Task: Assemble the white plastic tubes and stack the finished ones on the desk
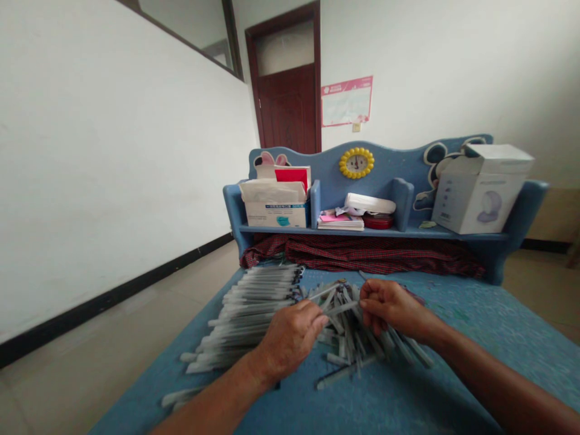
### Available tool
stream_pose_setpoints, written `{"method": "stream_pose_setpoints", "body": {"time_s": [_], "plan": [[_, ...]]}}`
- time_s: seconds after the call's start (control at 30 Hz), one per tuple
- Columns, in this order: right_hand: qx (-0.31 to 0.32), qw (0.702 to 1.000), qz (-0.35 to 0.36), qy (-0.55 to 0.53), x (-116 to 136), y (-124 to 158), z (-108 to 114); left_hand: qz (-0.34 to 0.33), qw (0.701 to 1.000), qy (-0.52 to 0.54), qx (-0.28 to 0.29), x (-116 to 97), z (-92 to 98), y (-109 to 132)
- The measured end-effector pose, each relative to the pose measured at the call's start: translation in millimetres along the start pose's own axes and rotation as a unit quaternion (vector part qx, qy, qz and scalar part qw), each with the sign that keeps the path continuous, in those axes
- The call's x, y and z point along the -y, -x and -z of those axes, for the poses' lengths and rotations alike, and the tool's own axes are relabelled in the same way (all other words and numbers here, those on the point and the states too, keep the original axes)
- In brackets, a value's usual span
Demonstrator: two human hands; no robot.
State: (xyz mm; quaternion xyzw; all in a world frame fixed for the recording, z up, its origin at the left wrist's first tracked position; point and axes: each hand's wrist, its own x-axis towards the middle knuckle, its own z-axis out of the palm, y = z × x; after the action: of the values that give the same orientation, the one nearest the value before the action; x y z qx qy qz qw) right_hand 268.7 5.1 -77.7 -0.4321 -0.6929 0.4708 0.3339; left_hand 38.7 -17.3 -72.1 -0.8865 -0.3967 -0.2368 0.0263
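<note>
My left hand [292, 335] is closed, thumb and fingers pinched on one end of a translucent whitish pen [342, 309]. The pen's other end reaches the fingertips of my right hand [394, 308], which is also closed around it. A thin white stick [322, 292] shows just past my left fingers; I cannot tell if it is held too. Left of my hands lies a stacked row of similar pens [254, 308], their dark tips to the right. Beneath and between my hands is a loose pile of pale pen parts [348, 341], partly hidden by my right hand.
A blue table [489, 338] carries everything. At its back, a blue shelf [290, 230] holds a mask box [276, 214], papers [339, 223], a red tin [379, 222] and a white carton [475, 199]. A dark red checked cloth [362, 254] lies under the shelf.
</note>
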Motion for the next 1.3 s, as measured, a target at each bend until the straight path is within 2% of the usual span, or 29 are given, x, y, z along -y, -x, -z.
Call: {"method": "stream_pose_setpoints", "body": {"time_s": [0.2,0.4,0.6,0.7,0.8,0.87,0.97,1.07,1.2,1.3], "plan": [[-0.004,0.999,-0.001,0.033,0.0,0.2,-3.9,0.003,1.0,-0.006,0.017,-0.2,-4.4,1.8],[-0.013,1.0,-0.013,0.014,1.5,2.4,-4.3,0.01,1.0,-0.001,0.02,-1.1,-0.7,1.1],[0.002,0.999,0.0,-0.035,5.3,4.7,13.0,0.011,1.0,0.023,0.014,0.2,7.6,0.7],[-0.04,0.996,0.011,-0.081,5.7,7.4,37.1,0.03,0.999,0.02,0.008,5.3,13.0,-0.9],[-0.123,0.986,0.006,-0.113,2.2,11.1,62.4,0.065,0.998,0.0,0.006,13.2,17.2,-2.7],[-0.166,0.981,0.005,-0.103,-0.3,13.0,71.7,0.083,0.996,-0.015,0.004,17.6,18.3,-3.5],[-0.191,0.981,0.009,-0.037,0.3,13.8,68.3,0.105,0.994,-0.03,0.005,20.2,17.6,-4.1],[-0.171,0.978,0.04,0.11,8.0,15.0,51.3,0.108,0.994,-0.03,0.012,18.8,15.2,-4.1],[-0.123,0.923,0.1,0.35,21.9,21.3,32.2,0.104,0.994,-0.026,0.021,15.5,12.8,-3.7],[-0.063,0.904,0.094,0.413,27.3,26.2,26.4,0.099,0.995,-0.022,0.024,13.1,12.2,-3.5]]}}
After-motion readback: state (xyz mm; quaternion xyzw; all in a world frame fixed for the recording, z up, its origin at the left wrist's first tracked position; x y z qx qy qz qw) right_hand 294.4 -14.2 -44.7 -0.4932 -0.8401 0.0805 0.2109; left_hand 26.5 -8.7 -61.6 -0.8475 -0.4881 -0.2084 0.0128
